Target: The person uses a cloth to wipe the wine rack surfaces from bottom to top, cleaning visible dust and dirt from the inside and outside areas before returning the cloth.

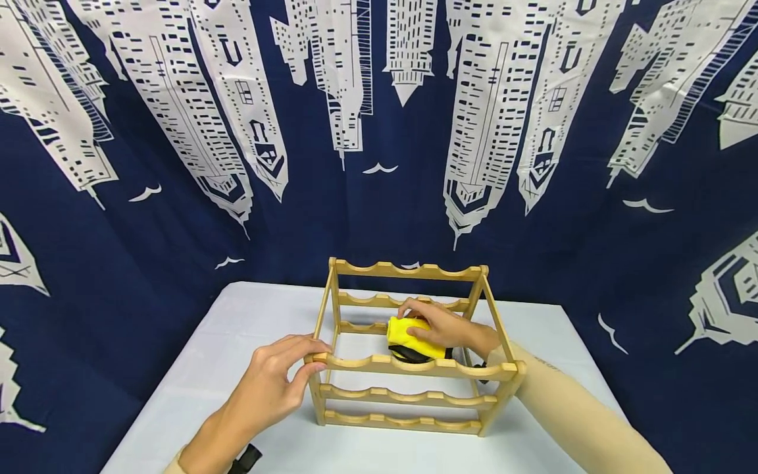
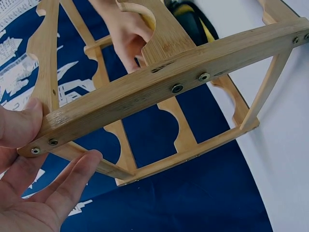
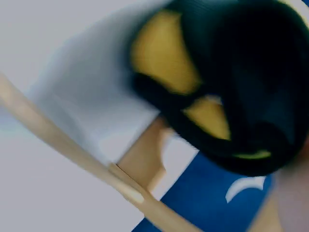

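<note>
Navy cloth (image 1: 349,210) printed with white buildings backs the white table (image 1: 237,342) where I see the wooden rack (image 1: 379,365), my landmark. Inside its frame, nearer its right end and behind its front top rail, is the yellow-and-black item (image 1: 405,339), its long axis running roughly along the rack's length; I cannot tell whether it touches the table. The right hand (image 1: 444,326), much the nearer, reaches in through the rack's right end, below the top side bar, and grips it, fingers bent over the far side, thumb on the near face. I judge that relation, item lengthwise between the rails, to matter most. The left hand (image 1: 284,375) pinches the rack's front left top corner between thumb and fingers.
</note>
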`<move>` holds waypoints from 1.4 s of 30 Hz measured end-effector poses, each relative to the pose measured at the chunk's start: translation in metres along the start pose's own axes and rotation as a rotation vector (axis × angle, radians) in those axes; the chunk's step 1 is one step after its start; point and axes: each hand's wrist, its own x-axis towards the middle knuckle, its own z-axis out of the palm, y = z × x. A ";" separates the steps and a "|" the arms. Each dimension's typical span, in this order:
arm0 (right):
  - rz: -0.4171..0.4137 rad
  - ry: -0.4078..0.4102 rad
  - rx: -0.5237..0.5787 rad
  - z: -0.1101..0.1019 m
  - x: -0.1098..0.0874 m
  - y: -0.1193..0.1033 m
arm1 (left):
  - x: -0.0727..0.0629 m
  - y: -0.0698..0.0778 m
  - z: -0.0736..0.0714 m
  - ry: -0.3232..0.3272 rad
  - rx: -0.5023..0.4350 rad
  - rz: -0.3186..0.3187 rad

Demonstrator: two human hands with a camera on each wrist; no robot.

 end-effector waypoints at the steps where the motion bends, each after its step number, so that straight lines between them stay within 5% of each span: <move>1: -0.054 0.027 -0.040 0.005 0.003 0.001 | 0.000 0.001 0.001 -0.006 0.000 -0.007; 5: -0.278 0.107 -0.173 0.025 0.015 0.007 | -0.001 0.001 0.002 -0.013 0.003 -0.012; 9: -0.370 0.102 -0.301 0.037 0.019 0.014 | -0.001 0.001 0.001 -0.014 0.005 -0.019; 15: -0.316 0.040 -0.560 0.041 0.018 0.018 | -0.001 0.002 0.000 -0.017 0.025 -0.033; 21: -0.337 0.071 -0.825 0.036 0.011 0.016 | 0.000 0.005 0.001 0.003 0.047 -0.021; 29: -0.200 -0.014 -0.941 0.025 -0.015 0.006 | 0.000 0.005 0.002 0.003 0.049 -0.025; 35: -0.162 0.020 -0.981 0.016 -0.035 0.006 | 0.001 0.002 0.001 -0.011 0.030 -0.011; 39: -0.189 0.061 -0.958 0.011 -0.042 0.004 | 0.001 0.002 0.001 -0.010 0.016 -0.023; 42: -0.288 0.132 -0.923 0.005 -0.043 0.001 | 0.000 0.002 0.000 -0.011 0.012 -0.044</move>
